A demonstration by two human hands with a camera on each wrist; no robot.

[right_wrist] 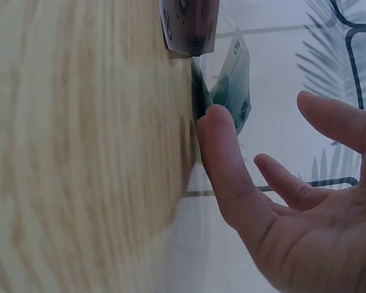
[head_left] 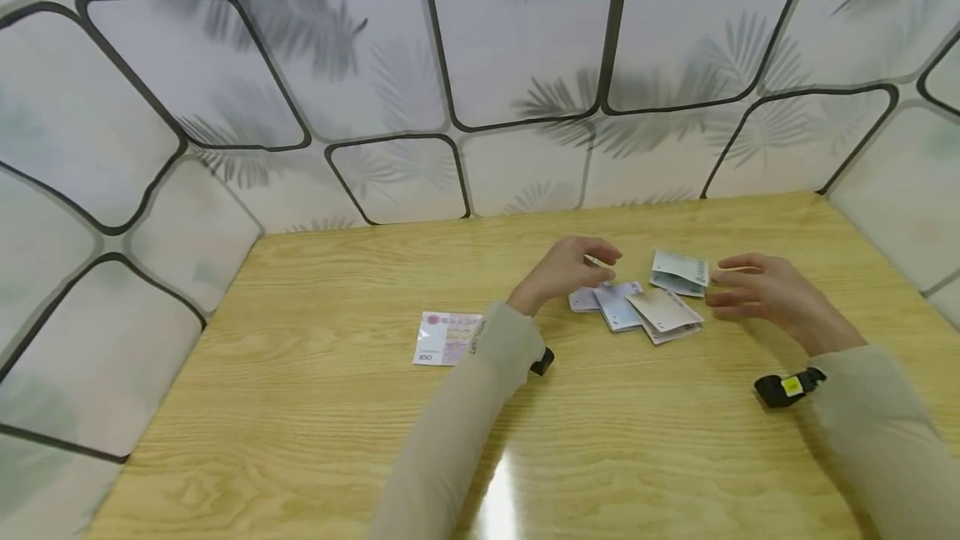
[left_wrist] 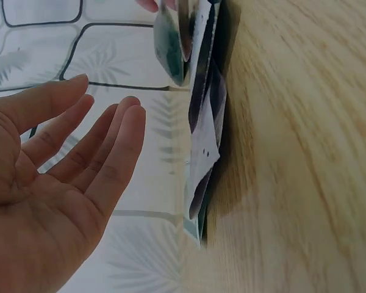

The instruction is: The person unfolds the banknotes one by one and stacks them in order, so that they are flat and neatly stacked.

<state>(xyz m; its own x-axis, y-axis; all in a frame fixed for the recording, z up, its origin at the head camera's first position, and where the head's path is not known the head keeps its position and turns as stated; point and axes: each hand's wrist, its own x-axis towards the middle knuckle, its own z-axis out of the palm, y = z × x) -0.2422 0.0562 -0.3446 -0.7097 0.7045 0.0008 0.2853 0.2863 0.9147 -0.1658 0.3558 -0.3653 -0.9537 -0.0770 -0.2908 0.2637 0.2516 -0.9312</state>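
Note:
Several folded banknotes lie grouped on the table: a green one (head_left: 679, 272) at the back right, a brownish one (head_left: 664, 312) in front, and bluish ones (head_left: 618, 307) to the left. My left hand (head_left: 566, 272) hovers at the left end of the group, fingers bent loosely; in the left wrist view that hand (left_wrist: 73, 159) holds nothing. Just right of the green note is my right hand (head_left: 772, 298), its fingers apart. The right wrist view has a fingertip of the right hand (right_wrist: 280, 189) at the green note (right_wrist: 232, 85); whether they touch I cannot tell.
A flat pink and white banknote (head_left: 442, 338) lies on the wooden table (head_left: 300, 407) left of the group, partly covered by my left sleeve (head_left: 480, 390). Patterned walls (head_left: 525, 40) rise behind the table and at both sides.

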